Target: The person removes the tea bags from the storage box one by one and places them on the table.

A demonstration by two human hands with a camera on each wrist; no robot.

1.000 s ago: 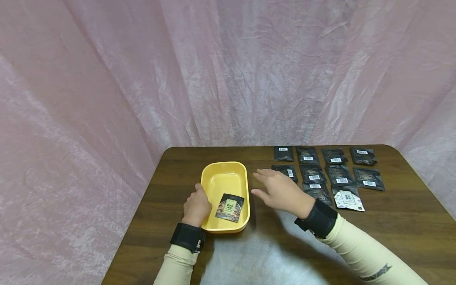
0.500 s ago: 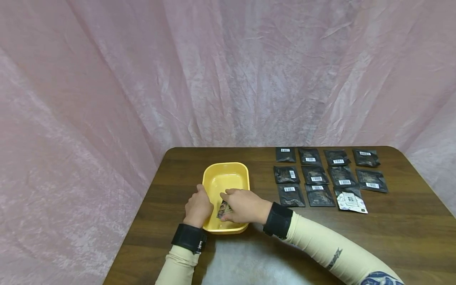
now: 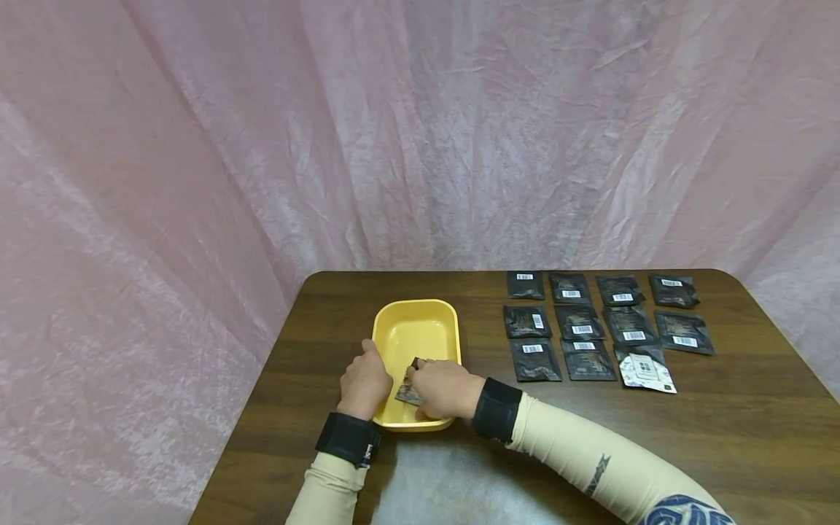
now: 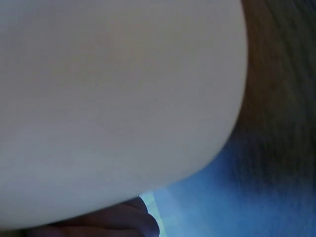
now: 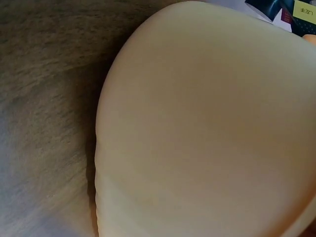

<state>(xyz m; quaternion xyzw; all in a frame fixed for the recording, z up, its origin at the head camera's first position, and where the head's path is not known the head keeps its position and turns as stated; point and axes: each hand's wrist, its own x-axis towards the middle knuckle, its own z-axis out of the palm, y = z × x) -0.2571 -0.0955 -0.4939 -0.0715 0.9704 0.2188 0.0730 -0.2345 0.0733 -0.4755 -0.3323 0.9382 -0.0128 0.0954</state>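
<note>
A yellow plastic tray (image 3: 420, 328) stands left of the table's middle. My left hand (image 3: 364, 383) grips its left rim, fingers curled over the edge. Down inside the tray my right hand (image 3: 442, 388) pinches a small printed food packet (image 3: 408, 394). Only the packet's left part and a dark top corner show past the fingers; the hand covers the rest. In the left wrist view the left hand (image 4: 118, 108) fills most of the picture, and the right hand (image 5: 207, 123) does likewise in the right wrist view, hiding the fingertips.
Several black packets (image 3: 533, 359) with white barcode labels lie in rows on the right of the wooden table (image 3: 741, 423). One packet (image 3: 646, 369) at the front of those rows shows a whitish face. A pink curtain (image 3: 420, 131) hangs behind the table.
My right hand has come left from over the table into the tray, onto the packet, and taken hold of it. The left hand has stayed on the tray's rim.
</note>
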